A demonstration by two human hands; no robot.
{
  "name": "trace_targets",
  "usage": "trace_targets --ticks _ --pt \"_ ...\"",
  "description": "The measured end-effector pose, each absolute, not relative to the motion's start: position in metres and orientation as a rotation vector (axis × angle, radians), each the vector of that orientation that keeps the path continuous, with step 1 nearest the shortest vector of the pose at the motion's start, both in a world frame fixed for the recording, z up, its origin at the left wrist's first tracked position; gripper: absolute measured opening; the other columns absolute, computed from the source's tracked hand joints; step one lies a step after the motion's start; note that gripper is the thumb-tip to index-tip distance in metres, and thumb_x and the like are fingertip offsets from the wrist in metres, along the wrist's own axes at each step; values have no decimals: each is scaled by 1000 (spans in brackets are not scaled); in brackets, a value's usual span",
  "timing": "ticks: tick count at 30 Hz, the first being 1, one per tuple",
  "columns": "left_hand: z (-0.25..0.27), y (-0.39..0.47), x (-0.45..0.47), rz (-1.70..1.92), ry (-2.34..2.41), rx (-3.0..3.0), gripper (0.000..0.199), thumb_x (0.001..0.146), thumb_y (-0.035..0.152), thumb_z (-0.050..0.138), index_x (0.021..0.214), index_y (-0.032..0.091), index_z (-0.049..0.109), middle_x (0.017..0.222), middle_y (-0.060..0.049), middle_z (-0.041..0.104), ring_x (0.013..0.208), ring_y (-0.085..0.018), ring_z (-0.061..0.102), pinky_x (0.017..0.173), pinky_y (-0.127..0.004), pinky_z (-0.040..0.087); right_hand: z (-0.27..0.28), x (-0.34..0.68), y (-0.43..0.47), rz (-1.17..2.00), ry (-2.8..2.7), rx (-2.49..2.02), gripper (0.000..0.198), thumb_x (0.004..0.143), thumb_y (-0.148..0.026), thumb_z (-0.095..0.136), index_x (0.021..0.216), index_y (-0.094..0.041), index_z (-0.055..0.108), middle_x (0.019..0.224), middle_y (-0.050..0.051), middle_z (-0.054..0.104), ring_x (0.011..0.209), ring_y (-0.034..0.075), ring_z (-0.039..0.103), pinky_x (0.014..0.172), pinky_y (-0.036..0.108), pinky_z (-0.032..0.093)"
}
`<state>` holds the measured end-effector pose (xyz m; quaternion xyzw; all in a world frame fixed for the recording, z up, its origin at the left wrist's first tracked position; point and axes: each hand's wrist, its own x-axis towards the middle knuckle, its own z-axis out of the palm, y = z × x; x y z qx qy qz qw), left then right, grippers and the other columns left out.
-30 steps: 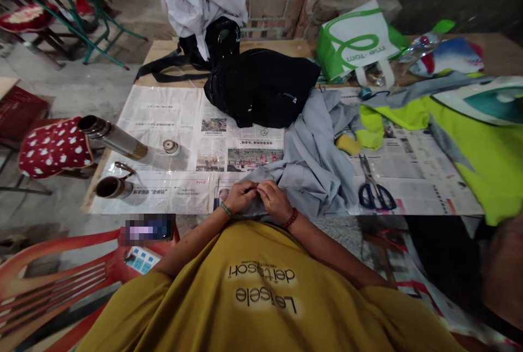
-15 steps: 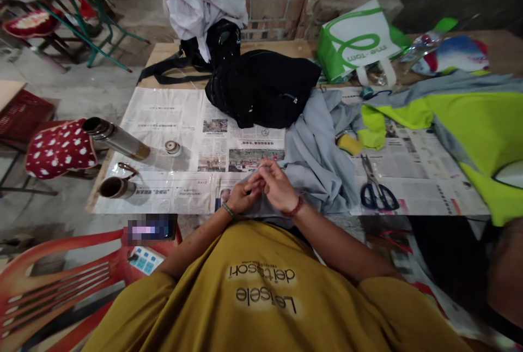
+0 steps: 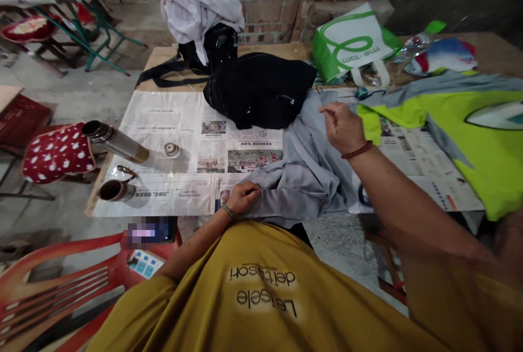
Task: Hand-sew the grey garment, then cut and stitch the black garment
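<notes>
My left hand (image 3: 243, 198) rests at the table's near edge, fingers curled in on the edge of a crumpled grey cloth (image 3: 306, 183). Raised over the far part of that cloth is my right hand (image 3: 344, 127). Its thumb and finger are pinched together; whatever is between them is too small to make out. Under my right forearm a pair of scissors (image 3: 363, 195) is mostly covered, with only part of a dark blue handle showing. A grey and neon-yellow garment (image 3: 453, 123) lies to the right.
A black bag (image 3: 261, 90) lies behind the cloth. On the newspaper (image 3: 159, 117) at left are an open steel flask (image 3: 118, 142), its cap (image 3: 172, 150) and a brown mug (image 3: 116, 190). An iron (image 3: 498, 116) sits on the garment. A red chair (image 3: 53, 254) stands at my left.
My hands were together near the table edge. The right one has moved away, up and to the right, and its forearm now covers the scissors. The left has stayed near its place.
</notes>
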<state>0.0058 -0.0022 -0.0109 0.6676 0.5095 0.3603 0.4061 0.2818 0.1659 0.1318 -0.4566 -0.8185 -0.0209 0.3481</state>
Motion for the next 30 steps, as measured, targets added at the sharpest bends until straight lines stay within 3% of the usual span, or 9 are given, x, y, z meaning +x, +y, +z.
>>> trace_targets --ticks 4,14,17,20,23,26,28,30 --pt "-8 -2 6 891 1296 1691 15 81 22 57 80 15 70 77 -3 70 72 -14 62 71 -25 49 160 311 186 -230 -2064 -1303 26 97 -22 36 108 -12 57 108 14 65 105 13 59 91 29 44" --pt "-7 -3 7 850 1355 1675 13 80 20 58 80 16 70 75 -1 69 71 -13 61 69 -23 48 220 350 212 -302 -1972 -1372 31 97 -25 30 110 -11 55 113 14 63 112 14 57 94 33 38" --pt "-7 -2 7 848 1344 1679 13 80 20 58 80 16 70 77 -1 69 72 -13 62 70 -23 49 232 356 215 -293 -1940 -1411 28 97 -29 30 90 -16 53 115 11 62 113 12 56 94 28 37" --pt "-6 -2 7 859 1323 1686 14 80 20 57 80 14 70 77 -3 70 72 -14 62 71 -25 49 241 365 217 -333 -1925 -1382 34 95 -39 25 69 -24 41 115 7 61 113 11 55 92 26 36" --pt "-4 -3 7 856 1337 1690 15 80 21 57 79 14 70 76 -3 69 72 -15 62 71 -25 50 250 376 223 -368 -1914 -1374 38 91 -48 22 65 -25 36 112 5 61 111 13 56 92 29 35" --pt "-3 -3 7 847 1341 1690 14 80 22 57 79 15 70 76 -2 69 71 -14 62 70 -25 50 252 372 226 -257 -1819 -1286 33 91 -42 27 80 -20 49 100 4 64 95 10 62 83 29 41" --pt "-2 -3 7 843 1343 1684 14 80 22 57 79 15 70 75 -2 69 70 -14 62 69 -24 50 245 354 218 -27 -1669 -1181 23 91 -33 34 97 -19 51 86 0 63 71 5 62 65 23 43" --pt "-1 -2 8 836 1344 1682 14 80 21 58 79 15 70 74 -2 69 70 -14 62 68 -24 49 227 322 192 279 -1513 -1130 14 90 -27 42 100 -21 49 69 -6 60 47 1 53 48 17 39"
